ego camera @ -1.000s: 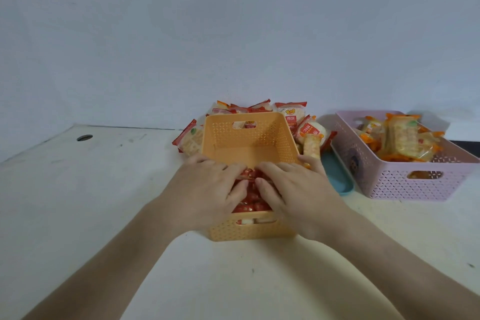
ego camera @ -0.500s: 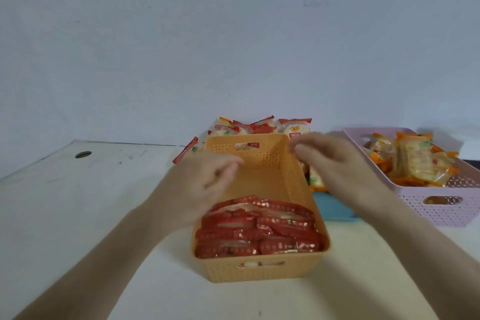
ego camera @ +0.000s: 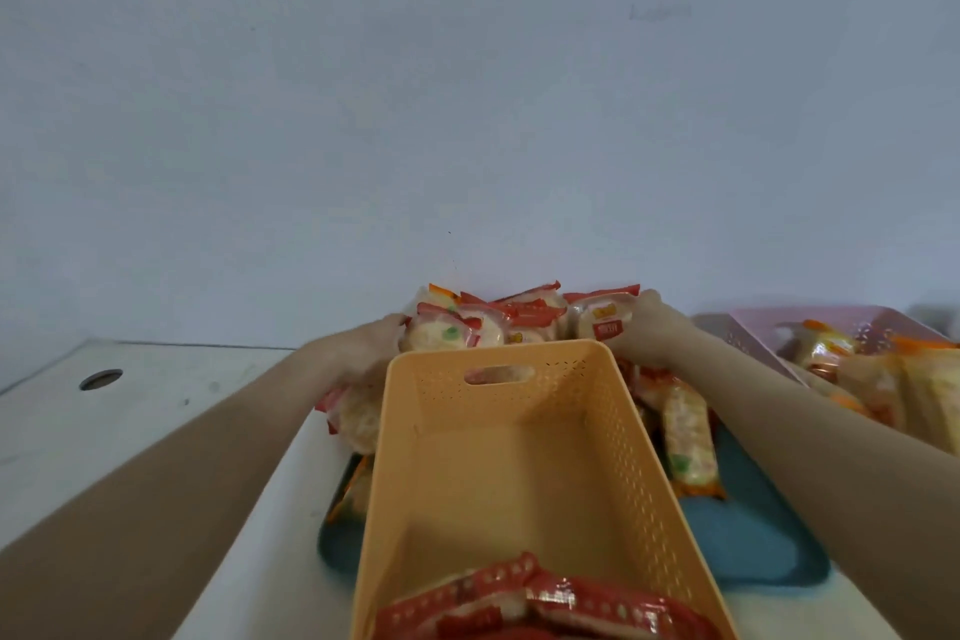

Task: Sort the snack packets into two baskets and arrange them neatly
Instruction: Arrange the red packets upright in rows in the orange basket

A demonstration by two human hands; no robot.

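Note:
An orange basket [ego camera: 519, 437] stands in front of me, with red-edged snack packets [ego camera: 540, 603] lined up at its near end. Behind its far wall lies a pile of red-and-white packets [ego camera: 498, 317]. My left hand [ego camera: 371, 348] reaches past the basket's left side and touches the left of that pile; whether it grips a packet I cannot tell. My right hand [ego camera: 644, 330] is at the pile's right end, fingers closed on a red-labelled packet [ego camera: 602, 320]. A pink basket [ego camera: 753, 327] at the right holds orange-edged packets [ego camera: 883, 379].
A blue tray [ego camera: 748, 541] lies under and to the right of the orange basket, with a loose packet [ego camera: 685, 442] on it. More packets [ego camera: 356, 418] lie to the basket's left. The wall stands just behind the pile. A round hole [ego camera: 100, 378] marks the table's far left.
Both hands left the packets in the orange basket and reached forward to the pile behind it. The view has moved closer and lower over the basket.

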